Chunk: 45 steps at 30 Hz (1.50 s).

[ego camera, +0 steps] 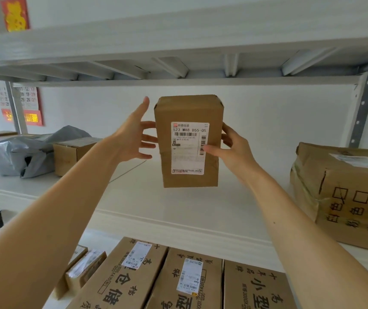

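A small brown cardboard parcel (188, 112) with a white shipping label stands upright over the middle of the white shelf (147, 197). I cannot tell whether its bottom rests on the shelf or hangs just above it. My right hand (229, 148) grips its right side, thumb on the label and fingers behind the box. My left hand (134, 139) is at its left side with spread, nearly straight fingers. Three fingertips touch the box's left edge and the index finger points up.
On the same shelf lie a grey plastic mailer bag (22, 150) and a small carton (71, 152) at the left, and a large taped carton (343, 197) at the right. Several printed cartons (189, 284) fill the shelf below. Another shelf (178, 54) runs close overhead.
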Tool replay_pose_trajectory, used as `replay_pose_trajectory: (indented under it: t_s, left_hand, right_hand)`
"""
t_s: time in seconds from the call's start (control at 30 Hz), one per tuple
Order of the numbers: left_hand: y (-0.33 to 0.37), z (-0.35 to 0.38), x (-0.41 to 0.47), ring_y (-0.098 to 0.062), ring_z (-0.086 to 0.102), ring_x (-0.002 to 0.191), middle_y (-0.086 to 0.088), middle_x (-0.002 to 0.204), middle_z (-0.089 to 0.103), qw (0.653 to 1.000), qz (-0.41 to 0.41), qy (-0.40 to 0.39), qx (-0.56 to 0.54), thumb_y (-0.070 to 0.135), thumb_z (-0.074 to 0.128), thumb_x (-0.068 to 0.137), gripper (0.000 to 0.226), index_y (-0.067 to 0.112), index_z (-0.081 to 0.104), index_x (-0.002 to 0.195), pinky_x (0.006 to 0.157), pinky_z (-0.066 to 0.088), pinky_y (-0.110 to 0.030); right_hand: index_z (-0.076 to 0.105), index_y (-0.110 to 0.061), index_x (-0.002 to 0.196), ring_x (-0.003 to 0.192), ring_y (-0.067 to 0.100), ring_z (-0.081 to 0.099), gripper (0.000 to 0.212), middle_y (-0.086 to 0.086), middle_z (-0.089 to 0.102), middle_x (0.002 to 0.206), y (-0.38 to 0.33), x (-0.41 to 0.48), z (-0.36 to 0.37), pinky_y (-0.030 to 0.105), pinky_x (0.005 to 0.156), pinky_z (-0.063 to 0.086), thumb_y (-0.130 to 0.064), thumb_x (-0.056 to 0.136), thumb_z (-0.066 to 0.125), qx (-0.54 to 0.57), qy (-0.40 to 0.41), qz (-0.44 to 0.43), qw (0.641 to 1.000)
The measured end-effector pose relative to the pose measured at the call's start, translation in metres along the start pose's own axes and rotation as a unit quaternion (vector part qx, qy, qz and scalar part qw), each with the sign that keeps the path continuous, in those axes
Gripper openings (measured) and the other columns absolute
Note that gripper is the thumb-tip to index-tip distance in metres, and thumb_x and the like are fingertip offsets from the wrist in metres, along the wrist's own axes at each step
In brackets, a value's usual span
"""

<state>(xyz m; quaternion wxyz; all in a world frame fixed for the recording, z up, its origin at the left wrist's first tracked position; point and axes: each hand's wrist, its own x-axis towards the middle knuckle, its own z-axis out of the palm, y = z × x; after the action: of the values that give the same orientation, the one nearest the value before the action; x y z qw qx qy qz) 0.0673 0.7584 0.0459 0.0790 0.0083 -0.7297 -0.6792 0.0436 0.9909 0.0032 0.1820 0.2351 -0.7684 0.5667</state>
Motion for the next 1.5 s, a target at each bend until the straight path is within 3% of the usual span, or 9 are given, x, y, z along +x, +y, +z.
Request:
replay_pose_trajectory:
  t_s: [0.13,0.33,0.53,0.8,1.0,1.1,1.23,1.37,1.5]
  left_hand:
    - [-0.012,-0.02,0.007,-0.032,0.058,0.12,-0.008,0.13,0.063,0.998,0.039,0.044,-0.022,0.077,0.03,0.09,0.066,0.022,0.057,0.114,0.11,0.038,-0.058]
    - [-0.033,-0.078,0.017,-0.032,0.063,0.115,-0.002,0.123,0.067,0.997,0.052,0.042,-0.042,0.066,0.037,0.097,0.053,0.023,0.062,0.117,0.104,0.047,-0.055]
    - [-0.056,-0.137,0.03,-0.041,0.059,0.122,-0.008,0.125,0.069,1.0,0.004,0.021,-0.022,0.054,0.056,0.092,0.046,0.022,0.069,0.123,0.102,0.047,-0.058]
    - [-0.083,-0.195,0.057,-0.039,0.065,0.114,-0.015,0.126,0.068,0.998,-0.042,-0.014,-0.052,0.056,0.065,0.084,0.061,0.02,0.059,0.132,0.098,0.05,-0.058]
    - [-0.096,-0.212,0.073,-0.032,0.065,0.111,-0.012,0.122,0.068,0.997,-0.051,-0.028,-0.054,0.036,0.065,0.092,0.048,0.017,0.054,0.135,0.099,0.052,-0.052]
    - [-0.098,-0.211,0.076,-0.025,0.064,0.101,-0.009,0.113,0.065,0.997,-0.055,-0.009,-0.054,0.027,0.059,0.098,0.03,0.016,0.051,0.126,0.082,0.056,-0.041]
    - [-0.102,-0.21,0.079,-0.015,0.061,0.096,-0.001,0.11,0.063,1.0,0.005,-0.001,-0.009,0.023,0.053,0.103,0.037,0.015,0.05,0.139,0.069,0.054,-0.024]
    - [-0.099,-0.209,0.085,-0.022,0.047,0.135,-0.007,0.148,0.049,0.982,0.133,0.035,0.131,0.016,0.057,0.101,0.052,0.017,0.042,0.15,0.103,0.039,-0.026]
    - [-0.083,-0.197,0.083,-0.02,0.038,0.143,-0.002,0.15,0.048,0.961,0.214,0.062,0.163,0.011,0.061,0.098,0.048,0.019,0.049,0.144,0.104,0.03,-0.023]
  right_hand:
    - [0.05,-0.025,0.142,0.091,-0.006,0.058,0.058,-0.007,0.064,0.114,-0.003,0.012,0.025,0.008,0.068,0.049,-0.027,0.089,0.073,0.032,0.029,0.001,0.999]
    - [0.047,-0.016,0.125,0.096,0.024,0.07,0.067,0.001,0.068,0.096,-0.011,0.041,0.094,0.046,0.089,0.058,-0.056,0.08,0.074,0.069,0.08,0.125,0.987]
    - [0.059,-0.009,0.104,0.087,0.026,0.072,0.038,0.01,0.071,0.102,-0.015,0.062,0.158,0.042,0.079,0.062,-0.042,0.086,0.067,0.063,0.03,0.204,0.976]
    - [0.061,-0.009,0.114,0.076,0.021,0.063,0.039,0.01,0.064,0.095,-0.01,0.071,0.225,0.029,0.063,0.053,-0.038,0.089,0.065,0.116,-0.018,0.331,0.936]
    - [0.06,-0.014,0.111,0.076,0.018,0.058,0.032,0.008,0.062,0.096,-0.007,0.076,0.26,0.027,0.061,0.046,-0.038,0.09,0.062,0.129,0.008,0.36,0.924]
    - [0.059,-0.015,0.109,0.075,0.016,0.057,0.029,0.005,0.061,0.09,-0.007,0.076,0.268,0.027,0.059,0.042,-0.038,0.092,0.061,0.133,0.022,0.359,0.924]
    - [0.059,-0.014,0.113,0.079,0.018,0.057,0.032,0.004,0.06,0.09,-0.009,0.078,0.278,0.028,0.067,0.045,-0.038,0.092,0.061,0.126,0.052,0.353,0.926]
    - [0.058,-0.013,0.116,0.101,0.022,0.059,0.039,0.004,0.062,0.102,-0.011,0.079,0.276,0.036,0.089,0.05,-0.041,0.089,0.063,0.108,0.071,0.349,0.928]
    - [0.05,-0.01,0.129,0.117,0.024,0.05,0.047,0.006,0.054,0.12,-0.02,0.074,0.26,0.04,0.102,0.045,-0.039,0.093,0.06,0.086,0.089,0.324,0.938]
